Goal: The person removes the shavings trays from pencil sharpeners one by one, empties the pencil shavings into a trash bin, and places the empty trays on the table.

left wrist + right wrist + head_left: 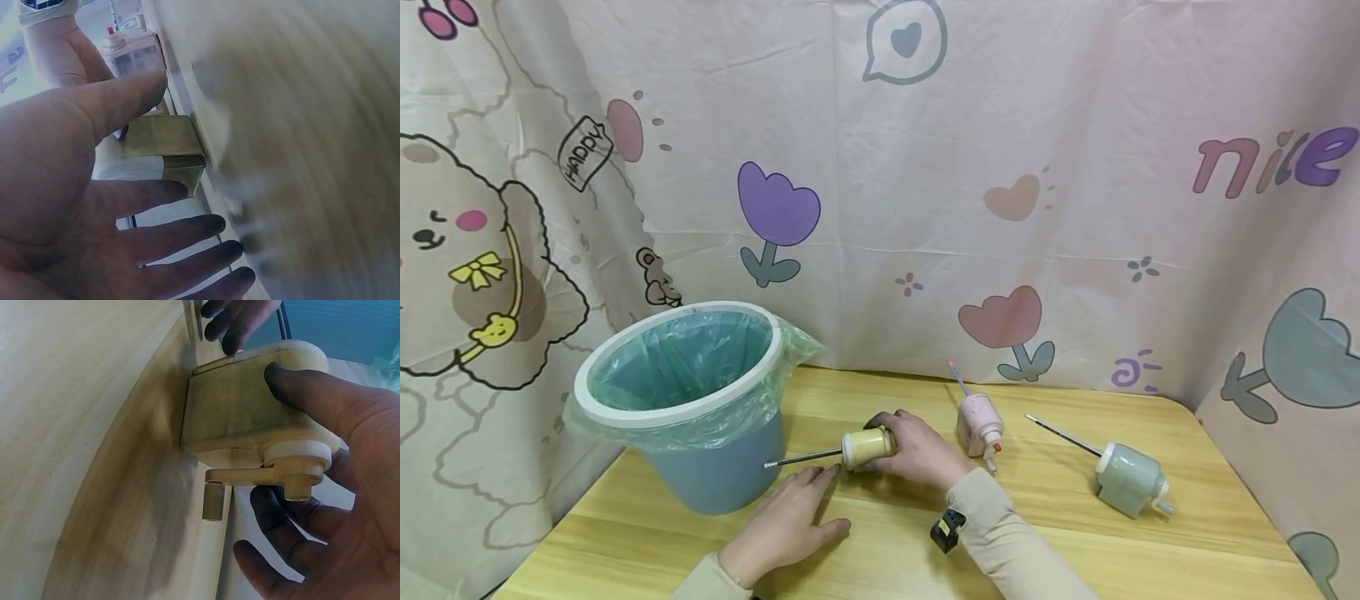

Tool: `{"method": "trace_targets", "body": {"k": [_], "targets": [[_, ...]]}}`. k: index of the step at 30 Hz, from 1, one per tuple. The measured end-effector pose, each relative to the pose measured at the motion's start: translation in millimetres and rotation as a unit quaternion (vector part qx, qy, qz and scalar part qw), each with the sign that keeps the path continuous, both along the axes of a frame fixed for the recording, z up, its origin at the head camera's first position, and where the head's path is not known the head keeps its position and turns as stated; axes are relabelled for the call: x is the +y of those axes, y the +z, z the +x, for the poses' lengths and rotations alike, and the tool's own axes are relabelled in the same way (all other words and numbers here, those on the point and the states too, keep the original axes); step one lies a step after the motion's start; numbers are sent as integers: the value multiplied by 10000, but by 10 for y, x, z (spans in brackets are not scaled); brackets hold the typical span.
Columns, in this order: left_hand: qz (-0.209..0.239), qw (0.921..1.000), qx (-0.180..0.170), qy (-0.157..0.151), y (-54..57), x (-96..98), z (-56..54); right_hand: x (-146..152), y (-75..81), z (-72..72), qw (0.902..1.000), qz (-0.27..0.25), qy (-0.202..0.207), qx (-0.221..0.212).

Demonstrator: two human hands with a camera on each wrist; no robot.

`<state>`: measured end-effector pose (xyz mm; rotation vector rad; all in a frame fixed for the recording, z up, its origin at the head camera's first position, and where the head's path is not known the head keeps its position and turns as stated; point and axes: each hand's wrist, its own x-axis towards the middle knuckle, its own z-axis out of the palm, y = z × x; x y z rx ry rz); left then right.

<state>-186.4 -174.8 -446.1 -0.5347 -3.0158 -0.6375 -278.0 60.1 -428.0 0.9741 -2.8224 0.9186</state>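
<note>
A yellow hand-crank pencil sharpener (865,447) stands on the table with a dark pencil (805,457) sticking out of its left end toward the bin. My right hand (921,454) holds the sharpener from the right, thumb on one side and fingers on the other. In the right wrist view its crank handle (244,477) hangs below the thumb. My left hand (786,525) is just in front of the pencil, fingers extended and spread, holding nothing. The left wrist view shows the left fingers (181,231) near the sharpener; whether they touch the table is unclear.
A blue bin (722,475) with a green plastic liner stands left of the hands. To the right are a pink sharpener (979,421) with a purple pencil (958,379) and a grey-green sharpener (1127,479) with a dark pencil (1063,435). A printed curtain (887,167) hangs behind the table.
</note>
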Motion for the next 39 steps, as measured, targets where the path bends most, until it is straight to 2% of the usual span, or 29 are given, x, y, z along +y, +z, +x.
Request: {"method": "trace_targets", "body": {"k": [23,34,39], "targets": [[50,9998,106,-154,-28,-60,18,100,-71,14,9987,-98,158,473],[20,9999,63,-146,-19,-59,14,155,-91,-4,9992,-276,63,265],[12,9999,61,-157,-18,-64,9,142,-95,-18,9988,-355,110,330]]}}
